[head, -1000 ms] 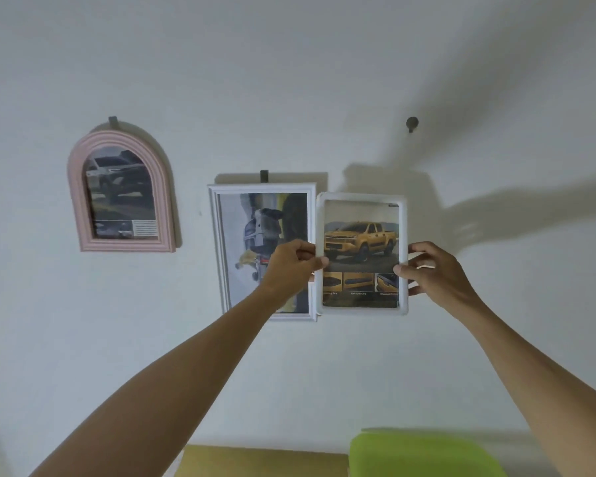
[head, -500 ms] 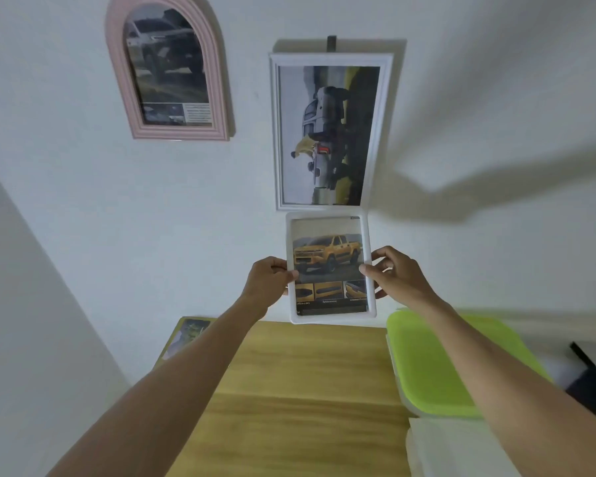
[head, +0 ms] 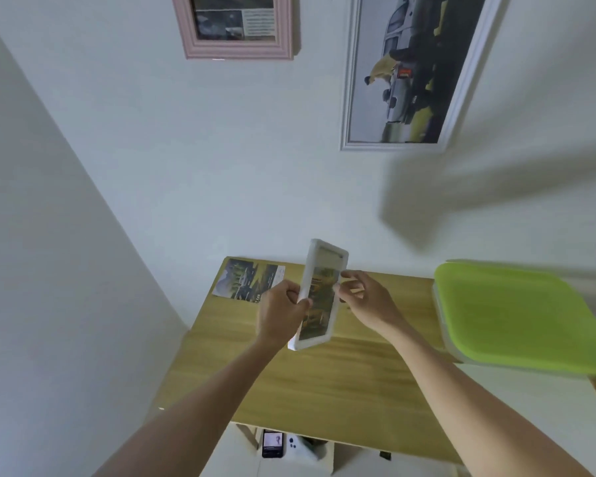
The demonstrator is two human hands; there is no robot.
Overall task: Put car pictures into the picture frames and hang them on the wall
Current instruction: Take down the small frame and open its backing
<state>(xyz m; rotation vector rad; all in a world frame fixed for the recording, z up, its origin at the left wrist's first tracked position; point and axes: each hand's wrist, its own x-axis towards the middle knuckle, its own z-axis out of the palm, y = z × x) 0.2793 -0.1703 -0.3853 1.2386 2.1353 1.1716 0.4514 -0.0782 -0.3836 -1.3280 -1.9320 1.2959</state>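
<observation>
The left hand [head: 280, 313] grips the left edge of a small white frame [head: 319, 297] that holds a blurred yellow car picture, turned almost edge-on above the wooden worktop [head: 341, 376]. The right hand [head: 367, 299] is at the frame's right edge with its fingers loosely spread; whether they touch it I cannot tell. A loose car picture [head: 248, 279] lies at the worktop's far left corner. A pink frame [head: 236, 49] and a larger white frame [head: 458, 91] hang on the wall. A green-lidded box [head: 516, 315] sits right.
</observation>
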